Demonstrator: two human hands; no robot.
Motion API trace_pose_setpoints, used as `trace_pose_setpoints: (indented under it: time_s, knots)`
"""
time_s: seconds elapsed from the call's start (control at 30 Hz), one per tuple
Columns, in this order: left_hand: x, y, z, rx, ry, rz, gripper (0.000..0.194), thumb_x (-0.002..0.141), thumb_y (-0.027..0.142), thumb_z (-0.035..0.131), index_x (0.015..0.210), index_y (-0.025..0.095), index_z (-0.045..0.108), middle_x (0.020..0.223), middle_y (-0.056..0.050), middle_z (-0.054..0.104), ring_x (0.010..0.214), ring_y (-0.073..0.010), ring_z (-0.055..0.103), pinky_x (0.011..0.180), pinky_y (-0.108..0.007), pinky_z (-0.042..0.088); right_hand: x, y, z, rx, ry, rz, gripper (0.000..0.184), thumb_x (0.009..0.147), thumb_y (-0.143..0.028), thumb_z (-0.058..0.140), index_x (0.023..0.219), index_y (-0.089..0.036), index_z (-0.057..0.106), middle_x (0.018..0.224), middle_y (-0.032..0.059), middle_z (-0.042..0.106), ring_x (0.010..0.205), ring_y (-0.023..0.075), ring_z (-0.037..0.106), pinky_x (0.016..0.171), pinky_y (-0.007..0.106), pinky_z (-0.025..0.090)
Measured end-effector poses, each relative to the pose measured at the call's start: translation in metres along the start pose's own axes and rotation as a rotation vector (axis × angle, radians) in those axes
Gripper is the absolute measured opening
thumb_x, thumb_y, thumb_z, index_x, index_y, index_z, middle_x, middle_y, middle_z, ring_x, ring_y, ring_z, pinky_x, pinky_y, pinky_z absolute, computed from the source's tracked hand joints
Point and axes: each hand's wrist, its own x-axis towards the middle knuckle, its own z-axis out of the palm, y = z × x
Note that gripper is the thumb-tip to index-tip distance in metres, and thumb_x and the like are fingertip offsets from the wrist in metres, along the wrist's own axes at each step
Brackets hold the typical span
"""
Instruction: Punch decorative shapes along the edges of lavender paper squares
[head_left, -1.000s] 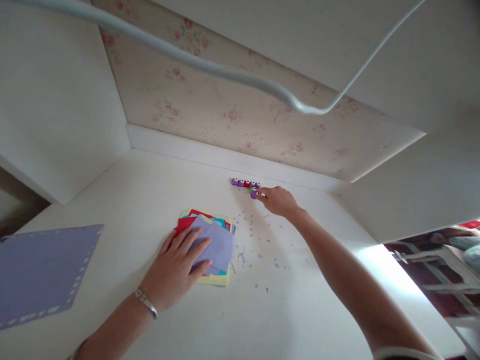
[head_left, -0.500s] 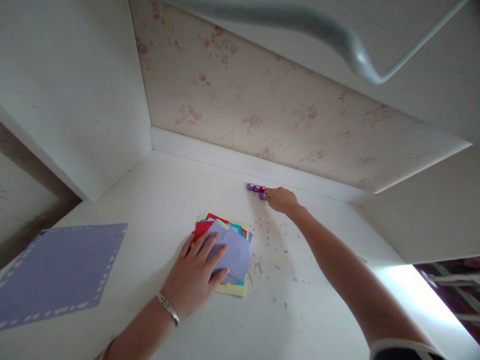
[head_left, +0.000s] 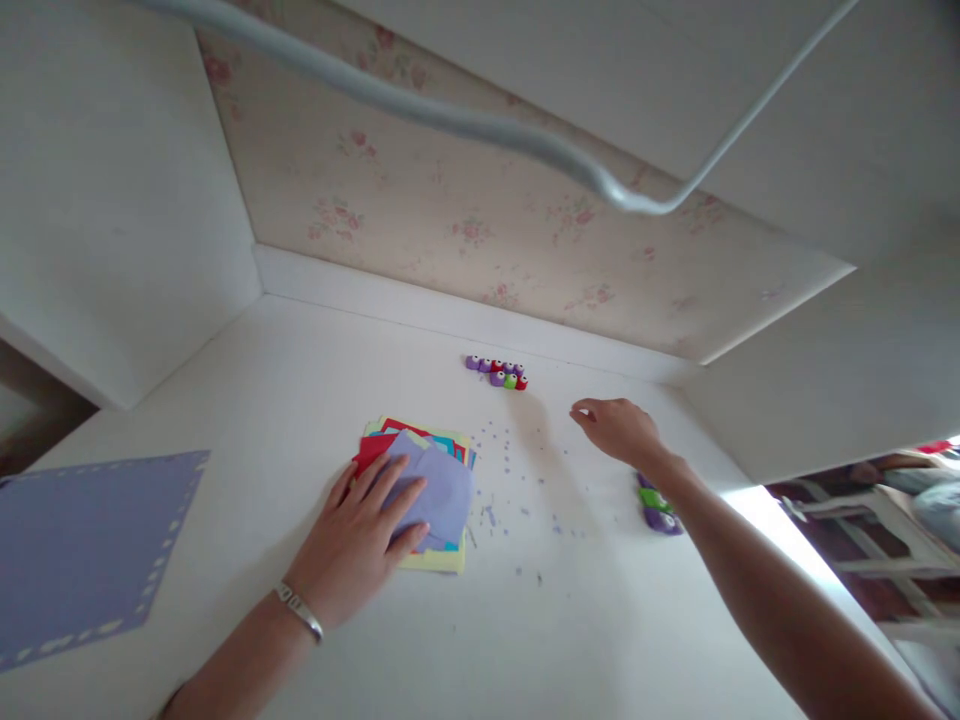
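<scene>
My left hand (head_left: 364,535) lies with fingers spread on a stack of coloured paper (head_left: 442,490), a lilac piece on top and red, yellow and blue edges showing below. My right hand (head_left: 619,428) is over the white table, thumb and finger pinched in a loop, and I see nothing in it. Left of it, near the back wall, several small craft punches (head_left: 498,379) in purple, red and green stand in two rows. More purple and green punches (head_left: 660,518) sit beside my right forearm, partly hidden by it.
A large lilac sheet (head_left: 90,545) with punched edges lies at the left of the white table (head_left: 360,660). Small lilac paper bits (head_left: 489,515) are scattered in the middle. A pale cable (head_left: 465,120) crosses the view above. White panels (head_left: 112,200) rise at the sides.
My right hand has let go of a punch at the row and drawn back to the right. The view has shifted, showing more punches by my right forearm. My left hand stays on the paper stack.
</scene>
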Motion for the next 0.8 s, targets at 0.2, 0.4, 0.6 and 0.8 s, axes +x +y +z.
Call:
trace_pose_setpoints:
  time_s: [0.2,0.4,0.6,0.8]
  knots:
    - [0.001,-0.003,0.005,0.012,0.011,0.030,0.046,0.092,0.053,0.048,0.130,0.030,0.056,0.142,-0.008,0.049,0.132,-0.0306,0.042,0.112,-0.055,0.025,-0.048,0.121,0.031,0.052,-0.124,0.025,0.032,0.084,-0.034,0.052,0.108,-0.027,0.073,0.110,0.0044,0.073,0.099,0.0245,0.067,0.087,0.035,0.049]
    - [0.002,-0.003,0.005,0.022,0.017,0.033,0.048,0.091,0.055,0.047,0.130,0.029,0.057,0.141,-0.008,0.050,0.131,-0.0286,0.043,0.113,-0.052,0.025,-0.075,0.155,0.054,0.178,-0.136,0.050,0.027,0.081,-0.040,0.060,0.101,-0.030,0.076,0.099,0.0046,0.076,0.090,0.0253,0.070,0.079,0.033,0.053]
    - [0.002,-0.003,0.004,0.010,0.031,0.032,0.047,0.091,0.055,0.048,0.130,0.030,0.057,0.142,-0.006,0.050,0.131,-0.0282,0.044,0.113,-0.051,0.026,-0.074,0.159,0.068,0.214,-0.102,0.050,0.030,0.085,-0.043,0.057,0.104,-0.029,0.075,0.106,0.0078,0.074,0.094,0.0274,0.069,0.081,0.034,0.053]
    - [0.002,-0.003,0.004,0.003,0.029,0.030,0.047,0.091,0.055,0.048,0.130,0.030,0.057,0.142,-0.006,0.050,0.130,-0.0282,0.044,0.113,-0.051,0.026,-0.067,0.164,0.078,0.210,-0.107,-0.020,0.034,0.089,-0.042,0.051,0.107,-0.025,0.074,0.110,0.0081,0.073,0.101,0.0273,0.067,0.089,0.036,0.050]
